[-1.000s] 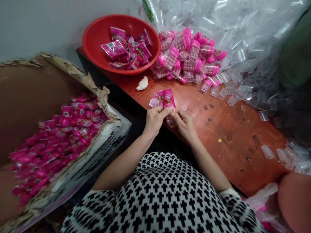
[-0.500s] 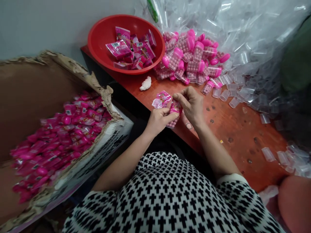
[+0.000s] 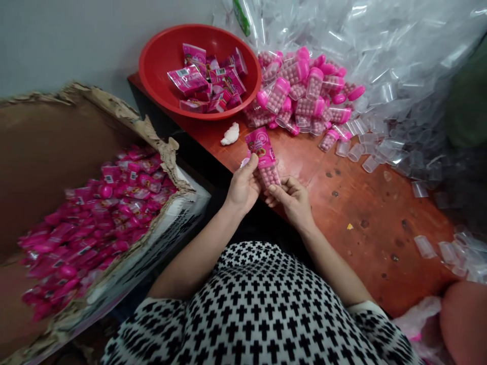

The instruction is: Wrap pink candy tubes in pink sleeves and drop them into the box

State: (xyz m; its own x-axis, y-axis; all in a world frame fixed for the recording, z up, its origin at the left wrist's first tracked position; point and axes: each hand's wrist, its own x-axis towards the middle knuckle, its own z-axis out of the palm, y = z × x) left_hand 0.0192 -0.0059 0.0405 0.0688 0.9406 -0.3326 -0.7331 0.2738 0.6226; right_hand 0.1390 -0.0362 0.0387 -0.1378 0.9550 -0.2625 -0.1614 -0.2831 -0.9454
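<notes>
Between my two hands is a clear candy jar (image 3: pixel 270 175) of pale pink balls, its upper part inside a pink printed plastic sleeve (image 3: pixel 261 144). My left hand (image 3: pixel 243 186) is closed on the jar's left side, thumb on top. A bit of pink and clear wrapper (image 3: pixel 244 161) shows by the left thumb, mostly hidden. My right hand (image 3: pixel 292 200) pinches the jar's lower end between thumb and fingers. Just beyond the hands, a crumpled white wad (image 3: pixel 230 134) lies on the red table (image 3: pixel 323 203).
A red basin (image 3: pixel 152 86) holds several pink packets. Pink-capped candy jars (image 3: pixel 315 83) are piled beside it. Clear empty tubes (image 3: pixel 384 149) and clear plastic bags (image 3: pixel 365 40) spread to the right. At left, a torn cardboard box (image 3: pixel 45 132) holds wrapped pink jars (image 3: pixel 102 218).
My right hand has moved from the sleeve's top down to the jar's lower end. The sleeve now stands out straight above the jar, and the left thumb has shifted up it.
</notes>
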